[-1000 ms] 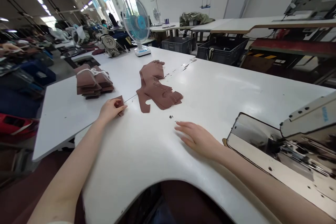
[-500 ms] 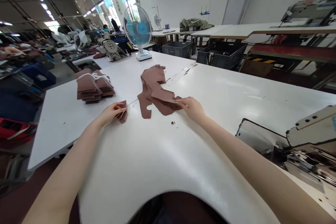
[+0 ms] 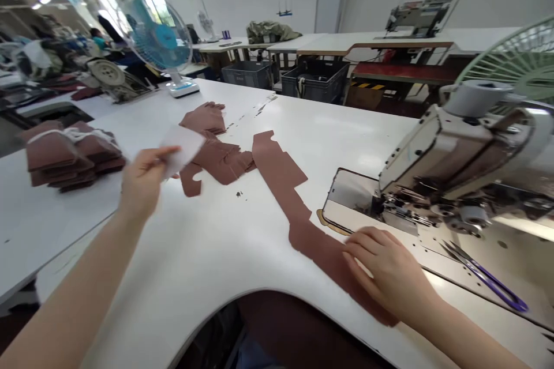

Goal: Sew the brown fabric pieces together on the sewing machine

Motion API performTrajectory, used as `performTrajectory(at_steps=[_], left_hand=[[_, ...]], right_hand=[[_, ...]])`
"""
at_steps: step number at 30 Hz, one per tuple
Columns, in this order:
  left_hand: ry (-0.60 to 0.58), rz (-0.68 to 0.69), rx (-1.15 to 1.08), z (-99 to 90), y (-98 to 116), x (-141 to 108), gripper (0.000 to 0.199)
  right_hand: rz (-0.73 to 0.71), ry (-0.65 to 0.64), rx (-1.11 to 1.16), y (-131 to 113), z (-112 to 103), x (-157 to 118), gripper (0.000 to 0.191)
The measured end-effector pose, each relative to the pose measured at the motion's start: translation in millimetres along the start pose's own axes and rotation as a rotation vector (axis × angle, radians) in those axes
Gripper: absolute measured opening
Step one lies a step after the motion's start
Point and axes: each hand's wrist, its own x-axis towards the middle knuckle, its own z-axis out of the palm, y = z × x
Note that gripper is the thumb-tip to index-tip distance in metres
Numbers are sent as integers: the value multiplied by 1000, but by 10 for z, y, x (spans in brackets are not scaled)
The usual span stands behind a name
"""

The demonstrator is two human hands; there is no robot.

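Note:
My left hand point(image 3: 142, 181) is closed in a pinch on a pale, blurred fabric piece point(image 3: 186, 147), raised above the white table. Flat under my right hand point(image 3: 385, 268) lies a long brown fabric piece point(image 3: 311, 233) with notched edges, running diagonally across the tabletop. The fingers of that hand are outstretched on its near end, beside the sewing machine point(image 3: 433, 184). Beyond the pale piece rests a loose pile of brown cut pieces point(image 3: 220, 161), partly hidden by it.
Brown bundles point(image 3: 60, 153) tied with white strips sit at the left. Purple-handled scissors point(image 3: 489, 279) lie on the machine bed. A blue fan point(image 3: 162, 40) stands at the far edge, a green fan point(image 3: 519, 63) behind the machine. Grey crates point(image 3: 320, 81) are beyond the table.
My right hand has drawn the long brown piece off the pile, toward me and rightward. My left hand has lifted its piece, now showing a pale face. The view has turned right.

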Motion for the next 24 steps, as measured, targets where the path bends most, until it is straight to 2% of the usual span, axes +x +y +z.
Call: performTrajectory(at_steps=[2, 3, 5, 7, 9, 12, 14, 16, 20, 24], left_hand=[[-334, -19, -270, 281, 510, -142, 42], [-486, 23, -345, 424, 738, -227, 43], [-769, 205, -386, 710, 1087, -397, 51], [-915, 428, -359, 993, 1286, -537, 60], [-917, 620, -280, 1259, 1391, -626, 57], [-793, 864, -85, 1575, 1539, -670, 35], [-705, 1008, 23, 1713, 1689, -666, 26], [-666, 1114, 65, 1806, 1866, -668, 22], [-697, 1177, -2, 1959, 2141, -762, 12], [-743, 1090, -131, 2082, 2174, -902, 7]], right_hand=[[-38, -36, 37, -88, 107, 138, 30], [-71, -57, 43, -112, 188, 197, 32], [-100, -66, 16, -109, 352, 248, 36], [-51, -55, -52, -34, 447, 194, 37], [43, -47, -136, 99, 441, 54, 36], [153, -9, -198, 316, 310, -208, 33], [162, 17, -165, 412, 227, -348, 33], [146, 37, -107, 455, 184, -430, 32], [198, 72, -4, 452, 170, -450, 26], [235, 47, 24, 444, 139, -436, 26]])
